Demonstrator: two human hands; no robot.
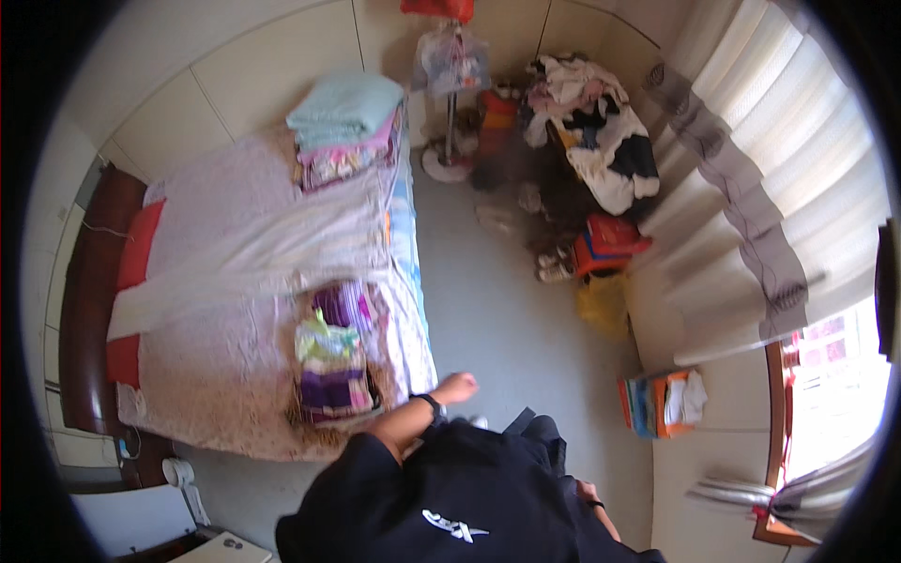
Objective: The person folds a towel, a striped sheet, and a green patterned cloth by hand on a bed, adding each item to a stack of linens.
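My left hand (457, 388) hangs beside the bed's near right edge, its fingers curled in a loose fist with nothing visible in it. A dark watch (431, 405) sits on that wrist. Close by on the bed (216, 375) is a folded purple and white striped cloth (335, 387), with a pale green cloth (324, 340) on top. Another folded purple striped cloth (342, 306) lies just beyond. My right hand (587, 491) is low at my right side, partly covered by my black shirt, and its fingers are mostly hidden. It has a dark band at the wrist.
Folded light-blue bedding (345, 111) lies at the bed's far end. Beyond it stands a pole stand (451, 122) with a round base. A heap of clothes (610, 150), shoes (556, 266) and a yellow bag (603, 305) lie by the curtains (741, 188). A box (660, 405) is against the right wall.
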